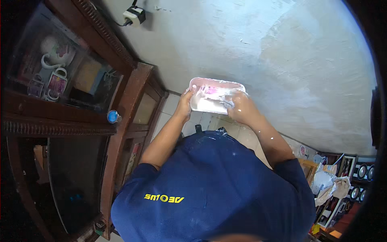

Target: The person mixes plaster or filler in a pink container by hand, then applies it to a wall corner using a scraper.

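Observation:
My left hand [184, 105] grips the left end of a shallow, pale pink rectangular tray [207, 106], its fingers wrapped round the edge. White paste coats parts of the tray's inside, with a brighter pink patch near the middle. My right hand [243, 109] is closed over the tray's right part, its fingers curled inward. White smears and drops mark that hand and forearm. Whatever the right fingers hold is too small and smeared with white to name. The tray is held in front of my body, close to the wall.
A pale, patchy plastered wall [290, 76] rises ahead. On the left stands a dark wooden cabinet [133, 97] with mugs [56, 82] behind glass and a blue-lidded container [113, 116] at its edge. A black-and-white plug [134, 16] hangs upper left. Speakers [362, 172] and cluttered bags [328, 183] are at right.

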The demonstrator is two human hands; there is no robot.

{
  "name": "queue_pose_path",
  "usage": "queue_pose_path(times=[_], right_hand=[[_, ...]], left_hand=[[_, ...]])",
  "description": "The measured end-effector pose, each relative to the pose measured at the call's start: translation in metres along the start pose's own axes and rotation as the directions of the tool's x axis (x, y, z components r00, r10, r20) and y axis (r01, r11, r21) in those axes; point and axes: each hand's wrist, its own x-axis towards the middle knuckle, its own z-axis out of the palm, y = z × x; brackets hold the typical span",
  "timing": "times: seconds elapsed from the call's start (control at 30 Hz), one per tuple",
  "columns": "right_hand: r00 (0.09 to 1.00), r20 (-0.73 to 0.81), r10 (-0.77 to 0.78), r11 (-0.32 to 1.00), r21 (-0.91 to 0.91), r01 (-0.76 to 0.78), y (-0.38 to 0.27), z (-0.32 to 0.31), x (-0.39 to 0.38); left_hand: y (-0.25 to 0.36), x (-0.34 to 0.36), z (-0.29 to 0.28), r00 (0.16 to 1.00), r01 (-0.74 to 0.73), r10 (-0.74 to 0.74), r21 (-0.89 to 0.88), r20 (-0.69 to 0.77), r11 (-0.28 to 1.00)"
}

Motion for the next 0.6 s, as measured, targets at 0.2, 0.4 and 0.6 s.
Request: queue_pose_path(times=[0.2, 0.4, 0.6], right_hand=[[0.979, -0.187, -0.076, 0.99, 0.101, 0.096, 0.061, -0.047, -0.019], [0.996, -0.09, 0.027, 0.996, 0.09, -0.018, 0.105, -0.064, -0.054], [0.993, -0.115, 0.02, 1.0, 0.017, -0.019, 0.149, -0.071, -0.078]], left_hand=[[-0.039, 0.007, 0.06, 0.997, -0.065, 0.068, -0.095, 0.033, 0.993], [-0.092, 0.021, 0.095, 0.997, -0.059, 0.056, -0.063, -0.046, 0.996], [-0.119, 0.014, 0.146, 0.993, -0.087, 0.078, -0.096, -0.094, 0.992]])
